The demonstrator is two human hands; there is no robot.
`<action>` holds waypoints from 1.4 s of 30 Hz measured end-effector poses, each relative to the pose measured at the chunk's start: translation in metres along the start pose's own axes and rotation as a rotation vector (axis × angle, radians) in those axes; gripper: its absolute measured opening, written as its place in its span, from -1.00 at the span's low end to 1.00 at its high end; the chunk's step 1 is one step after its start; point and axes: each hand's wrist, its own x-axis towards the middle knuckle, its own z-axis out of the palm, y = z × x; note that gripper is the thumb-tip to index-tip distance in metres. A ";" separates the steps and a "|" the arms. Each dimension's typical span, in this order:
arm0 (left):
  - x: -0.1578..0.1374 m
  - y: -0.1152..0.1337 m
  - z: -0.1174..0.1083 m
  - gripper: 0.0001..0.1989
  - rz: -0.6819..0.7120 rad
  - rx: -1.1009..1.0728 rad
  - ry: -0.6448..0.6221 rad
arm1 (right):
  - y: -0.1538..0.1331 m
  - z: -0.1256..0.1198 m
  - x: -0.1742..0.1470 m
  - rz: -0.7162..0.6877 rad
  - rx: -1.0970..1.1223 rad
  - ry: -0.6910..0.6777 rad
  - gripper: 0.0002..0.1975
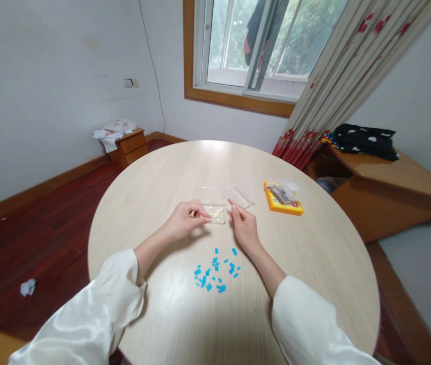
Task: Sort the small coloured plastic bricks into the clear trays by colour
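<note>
A small clear plastic box [219, 220] with several tiny yellow pieces [217, 213] in it rests on the round table [154, 203]. At its left end, my left hand [188, 220] has thumb and fingertips closed on the box's edge. My right hand [245, 229] is just right of the box, index finger stretched out and thumb apart from it; I see nothing held there. Beyond the right hand lies a clear plastic lid or second box [240, 196]. Nearer to me, many small blue building bricks [215, 262] are scattered on the tabletop.
A yellow box [284, 206] with a clear case [290, 190] on top sits at the table's right. A wooden cabinet [397, 177] with dark cloth [365, 141] stands beyond the table at right. A small drawer unit [131, 146] with papers is at back left.
</note>
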 end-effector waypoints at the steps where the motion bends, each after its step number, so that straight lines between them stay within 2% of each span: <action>1: 0.004 -0.008 0.000 -0.87 -0.017 0.029 0.091 | 0.000 0.000 0.000 0.005 0.000 -0.005 -0.50; 3: 0.011 -0.022 0.001 -0.84 -0.061 0.070 0.222 | -0.001 -0.001 0.000 0.010 -0.002 -0.013 -0.50; 5: 0.016 -0.033 0.002 -0.79 -0.107 0.086 0.282 | -0.001 -0.002 -0.001 0.005 -0.007 -0.011 -0.50; 8: 0.020 -0.044 0.004 -0.74 -0.115 0.107 0.337 | -0.001 -0.002 -0.001 -0.008 -0.008 -0.014 -0.52; 12: 0.023 -0.053 0.005 -0.69 -0.095 0.183 0.345 | -0.001 -0.002 -0.001 -0.010 -0.003 -0.010 -0.53; 17: 0.024 -0.053 0.002 -0.56 -0.084 0.316 0.419 | -0.001 -0.001 -0.001 0.009 -0.004 -0.010 -0.52; 19: 0.025 -0.051 0.000 -0.59 -0.088 0.313 0.457 | 0.001 -0.001 0.000 -0.005 -0.014 0.003 -0.53; 21: 0.025 -0.049 -0.002 -0.74 -0.067 0.274 0.474 | 0.004 0.000 0.002 -0.012 -0.032 0.023 -0.54; 22: 0.025 -0.049 -0.002 -0.69 -0.047 0.246 0.466 | 0.005 0.000 0.002 -0.008 -0.038 0.029 -0.54; 24: 0.025 -0.051 -0.002 -0.26 -0.007 0.183 0.384 | 0.009 0.002 0.004 0.018 -0.029 0.030 -0.52; 25: 0.025 -0.052 -0.002 -0.07 0.007 0.155 0.314 | 0.011 0.003 0.005 0.034 -0.011 0.032 -0.49; 27: 0.024 -0.055 -0.001 0.11 0.034 0.120 0.156 | 0.015 0.005 0.006 0.072 0.054 0.029 -0.41; 30: 0.022 -0.058 -0.001 0.04 0.106 0.117 0.022 | 0.020 0.008 0.006 0.126 0.178 -0.039 -0.28; 35: 0.019 -0.055 -0.003 -0.23 0.172 0.127 -0.023 | 0.024 0.010 0.003 0.107 0.281 -0.183 -0.09; 39: 0.017 -0.058 -0.004 -0.53 0.106 0.253 -0.028 | 0.020 0.007 -0.001 0.038 0.216 -0.260 -0.04; 42: 0.017 -0.061 -0.006 -0.56 0.132 0.337 -0.005 | 0.017 0.002 -0.002 -0.108 0.035 -0.312 -0.11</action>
